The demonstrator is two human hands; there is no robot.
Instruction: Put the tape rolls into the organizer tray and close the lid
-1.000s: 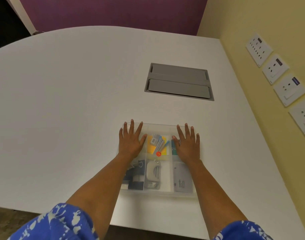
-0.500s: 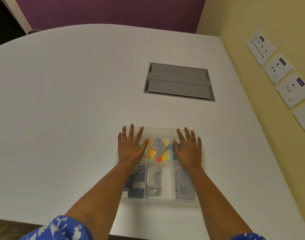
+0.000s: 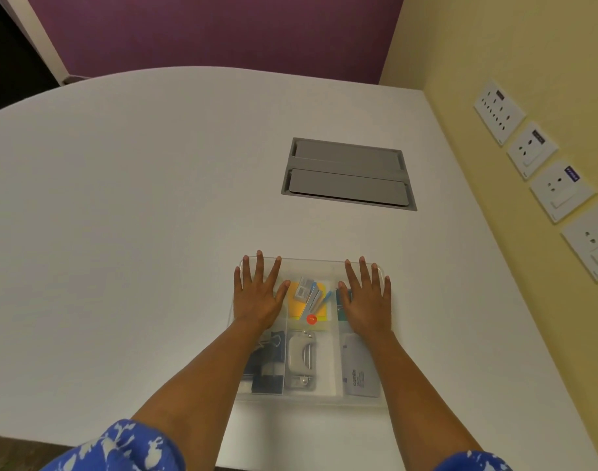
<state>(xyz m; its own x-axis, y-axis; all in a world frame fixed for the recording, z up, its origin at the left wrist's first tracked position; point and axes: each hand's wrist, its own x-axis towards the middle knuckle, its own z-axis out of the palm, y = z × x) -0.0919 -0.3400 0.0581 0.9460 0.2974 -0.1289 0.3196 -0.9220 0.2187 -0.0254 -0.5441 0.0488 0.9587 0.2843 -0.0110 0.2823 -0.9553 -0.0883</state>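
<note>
A clear plastic organizer tray [image 3: 309,401] sits on the white table near its front edge, with a transparent lid lying flat over it. My left hand [image 3: 256,297] rests palm down on the lid's far left part, fingers spread. My right hand [image 3: 367,299] lies flat on the far right part, fingers apart. Through the lid I see yellow sticky notes [image 3: 299,309], a red pin, a grey hole punch [image 3: 301,358], binder clips [image 3: 268,365] and a grey box [image 3: 360,372]. No tape roll shows; my hands cover the far compartments.
A grey cable hatch [image 3: 348,173] is set into the table beyond the tray. The yellow wall on the right carries several white socket plates [image 3: 532,149]. The table's front edge runs just below the tray.
Both hands stay flat on the lid. The view has tilted a little, so tray and hands sit slightly lower and to the right in frame.
</note>
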